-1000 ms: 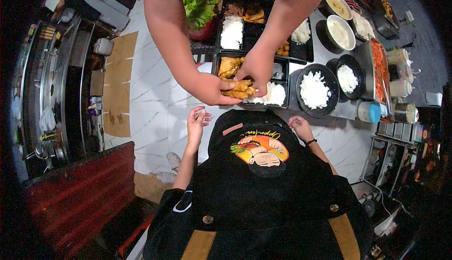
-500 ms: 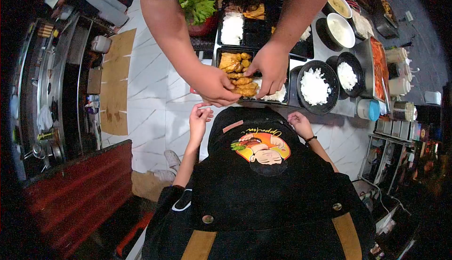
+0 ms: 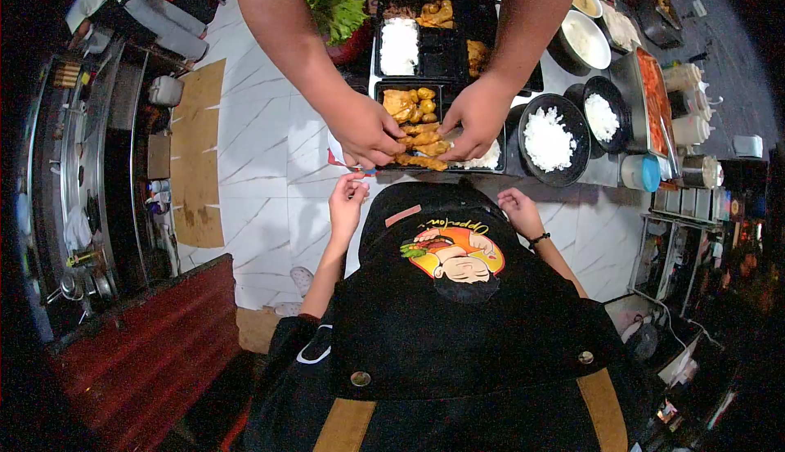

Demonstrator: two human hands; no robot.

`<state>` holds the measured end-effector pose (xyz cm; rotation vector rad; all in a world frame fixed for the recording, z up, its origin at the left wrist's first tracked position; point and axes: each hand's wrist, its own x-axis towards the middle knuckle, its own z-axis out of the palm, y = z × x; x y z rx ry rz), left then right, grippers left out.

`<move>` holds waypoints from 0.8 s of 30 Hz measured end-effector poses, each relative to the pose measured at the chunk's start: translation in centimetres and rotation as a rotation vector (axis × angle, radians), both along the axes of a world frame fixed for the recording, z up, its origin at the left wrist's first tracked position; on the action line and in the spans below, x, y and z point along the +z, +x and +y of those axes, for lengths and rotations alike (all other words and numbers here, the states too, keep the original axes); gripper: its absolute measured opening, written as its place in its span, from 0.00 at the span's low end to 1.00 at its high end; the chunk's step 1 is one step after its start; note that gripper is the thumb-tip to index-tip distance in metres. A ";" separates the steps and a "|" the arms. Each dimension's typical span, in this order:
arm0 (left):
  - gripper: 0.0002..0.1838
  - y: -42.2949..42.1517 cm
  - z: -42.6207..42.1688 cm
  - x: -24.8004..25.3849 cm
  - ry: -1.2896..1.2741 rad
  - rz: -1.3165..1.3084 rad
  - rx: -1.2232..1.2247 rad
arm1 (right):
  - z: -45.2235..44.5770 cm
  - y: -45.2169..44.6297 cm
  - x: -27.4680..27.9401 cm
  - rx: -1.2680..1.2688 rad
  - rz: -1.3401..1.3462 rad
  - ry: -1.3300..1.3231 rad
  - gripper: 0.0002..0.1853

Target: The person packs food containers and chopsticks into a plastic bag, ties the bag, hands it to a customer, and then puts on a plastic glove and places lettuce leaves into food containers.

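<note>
My left hand is raised just below the near left corner of a black compartment tray, its fingers loosely bent and apart, holding nothing. On the other side of my black apron, my right hand hangs with relaxed, slightly curled fingers, also empty. Neither touches the food. A co-worker's two hands reach in from the far side and handle browned fried pieces in the tray. Small round brown items, a folded yellow-brown piece and white rice share it.
Rice fills two dark bowls at the tray's right. Beyond are white bowls, a metal pan of red food and a blue-lidded tub. Green lettuce and another compartment tray stand behind. Metal shelving lines the left.
The co-worker's hands have shifted and spread apart over the tray, uncovering more fried pieces and round items. My left hand's fingers have curled slightly; my right hand has barely moved.
</note>
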<state>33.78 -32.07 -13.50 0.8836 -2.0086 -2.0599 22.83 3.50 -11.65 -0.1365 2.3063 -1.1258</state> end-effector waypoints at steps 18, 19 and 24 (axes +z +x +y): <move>0.09 0.7 -2.5 0.0 -0.063 0.019 -0.119 | -1.5 3.4 -2.0 -0.056 0.059 -0.044 0.07; 0.09 0.8 -2.8 0.0 -0.063 -0.007 -0.138 | -1.6 3.5 -2.0 -0.057 0.059 -0.047 0.07; 0.10 1.1 -3.5 -0.2 -0.074 -0.062 -0.169 | -1.7 4.1 -2.6 -0.060 0.076 -0.023 0.08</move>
